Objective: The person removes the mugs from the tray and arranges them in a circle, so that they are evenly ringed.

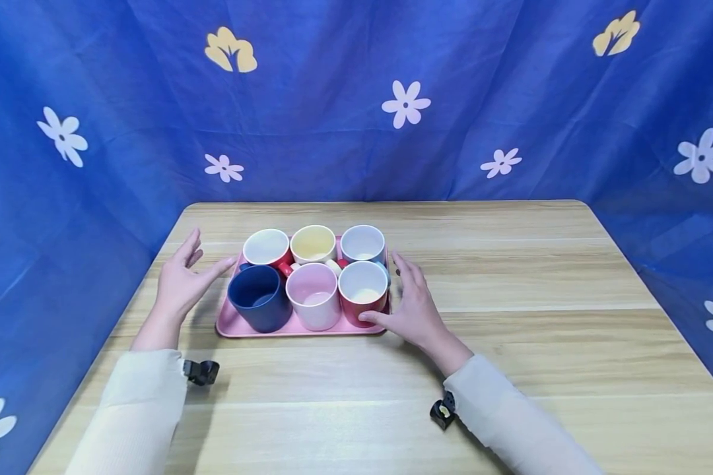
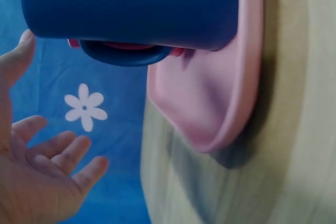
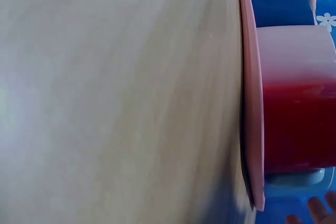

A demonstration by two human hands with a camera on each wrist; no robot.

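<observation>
A pink tray (image 1: pixel 232 326) holds mugs in two rows of three. In front stand a navy mug (image 1: pixel 267 313), a pale pink mug (image 1: pixel 316 313) and a red mug (image 1: pixel 356 314) with a white inside. Behind them are a red-handled mug (image 1: pixel 266 246), a cream mug (image 1: pixel 313 244) and a pale blue mug (image 1: pixel 364 243). My left hand (image 1: pixel 181 280) hovers left of the navy mug, thumb and fingers spread, holding nothing. At the tray's right end, my right hand (image 1: pixel 414 309) has its thumb before the red mug and its fingers along the side; whether they touch cannot be told.
The wooden table (image 1: pixel 511 330) extends right of the tray and in front of it. A blue curtain (image 1: pixel 333 99) with flower prints hangs behind and at both sides. Black wrist mounts (image 1: pixel 202 373) sit on the pale sleeves.
</observation>
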